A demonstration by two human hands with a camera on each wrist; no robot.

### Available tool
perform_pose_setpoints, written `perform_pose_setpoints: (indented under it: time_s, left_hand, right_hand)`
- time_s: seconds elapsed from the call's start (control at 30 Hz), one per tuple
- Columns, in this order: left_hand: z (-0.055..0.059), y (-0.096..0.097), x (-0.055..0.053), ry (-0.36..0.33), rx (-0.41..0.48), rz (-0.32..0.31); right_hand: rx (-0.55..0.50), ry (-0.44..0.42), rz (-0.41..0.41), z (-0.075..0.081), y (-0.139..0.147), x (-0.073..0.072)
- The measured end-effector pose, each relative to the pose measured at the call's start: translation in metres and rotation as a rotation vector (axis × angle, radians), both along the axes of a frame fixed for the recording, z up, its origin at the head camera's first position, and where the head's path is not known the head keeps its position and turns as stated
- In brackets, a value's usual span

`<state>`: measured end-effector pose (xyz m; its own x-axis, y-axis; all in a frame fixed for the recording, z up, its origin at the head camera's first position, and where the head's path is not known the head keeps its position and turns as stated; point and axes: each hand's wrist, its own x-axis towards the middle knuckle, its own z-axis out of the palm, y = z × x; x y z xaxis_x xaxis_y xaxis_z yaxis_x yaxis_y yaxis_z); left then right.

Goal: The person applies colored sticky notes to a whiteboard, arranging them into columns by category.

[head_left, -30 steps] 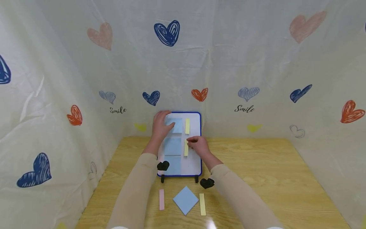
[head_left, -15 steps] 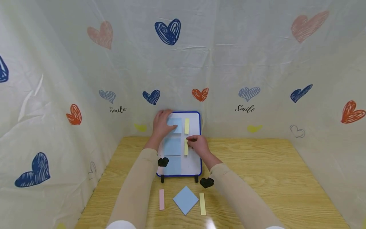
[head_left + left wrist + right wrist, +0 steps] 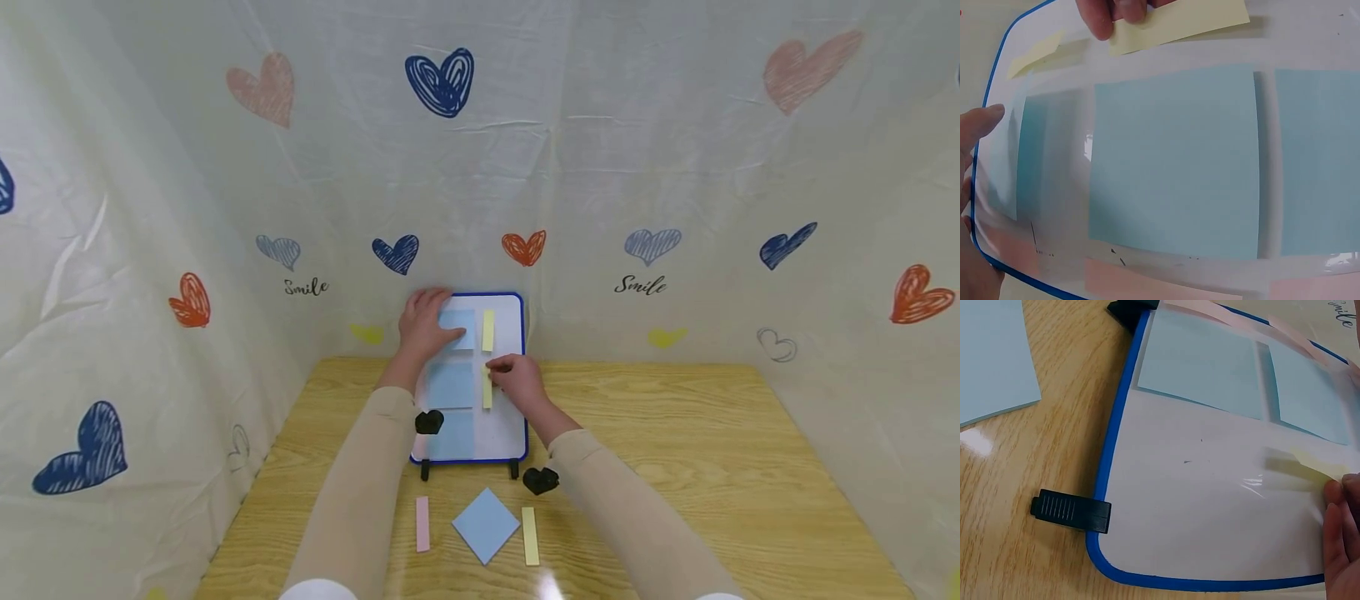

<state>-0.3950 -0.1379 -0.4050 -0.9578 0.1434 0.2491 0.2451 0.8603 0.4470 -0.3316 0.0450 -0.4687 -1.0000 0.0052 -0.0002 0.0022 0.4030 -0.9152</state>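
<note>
A white board with a blue rim [image 3: 506, 433] leans upright at the back of the table. My left hand [image 3: 423, 329] grips its top left corner, the thumb in front and the other fingers at the edge. My right hand [image 3: 521, 383] pinches the upper end of a yellow sticky note strip [image 3: 487, 397], which lies along the board's face. Another yellow strip [image 3: 488, 332] is on the board above it. Three blue sticky notes [image 3: 1175, 162] line up beside the strips. Pink strips [image 3: 1147, 282] show along the left side, partly hidden in the head view.
On the table before the board lie a pink strip pad [image 3: 422, 525], a blue square pad [image 3: 486, 525] turned cornerwise, and a yellow strip pad [image 3: 530, 536]. Black feet [image 3: 1072, 511] hold the board's lower edge. A heart-printed curtain [image 3: 585, 167] surrounds the table.
Both hands stay almost in place. The left thumb has shifted slightly right over the top blue note. The right hand still pinches the yellow strip.
</note>
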Motion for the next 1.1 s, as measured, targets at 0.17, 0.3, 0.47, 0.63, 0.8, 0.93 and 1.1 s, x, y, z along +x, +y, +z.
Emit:
perform_pose_setpoints:
  time_s: [0.17, 0.3, 0.47, 0.63, 0.8, 0.93, 1.1]
  left_hand:
    - [0.0004, -0.0006, 0.0020, -0.012, 0.026, 0.002]
    - [0.0005, -0.0008, 0.0020, -0.026, 0.034, 0.005]
    - [0.0007, -0.0002, 0.0021, -0.038, 0.039, 0.009]
    - [0.0035, 0.0011, 0.0028, -0.064, 0.035, 0.012]
    - [0.0069, 0.0011, 0.0042, -0.078, 0.027, 0.005]
    - [0.0082, 0.0010, 0.0048, -0.078, 0.022, 0.000]
    - [0.0078, 0.0009, 0.0043, -0.076, 0.014, -0.002]
  right_hand:
    - [0.034, 0.015, -0.007, 0.0009, -0.0030, -0.0001]
    - [0.053, 0.026, -0.001, 0.0009, -0.0036, -0.0007]
    - [0.094, 0.027, 0.018, 0.0028, -0.0035, 0.0006]
    - [0.132, 0.038, 0.034, 0.0046, -0.0024, 0.0020]
    - [0.172, 0.052, 0.047, 0.0041, -0.0015, 0.0017]
    - [0.177, 0.062, 0.053, 0.0027, 0.0003, 0.0024]
    - [0.173, 0.098, 0.062, -0.0004, 0.0047, 0.0049]
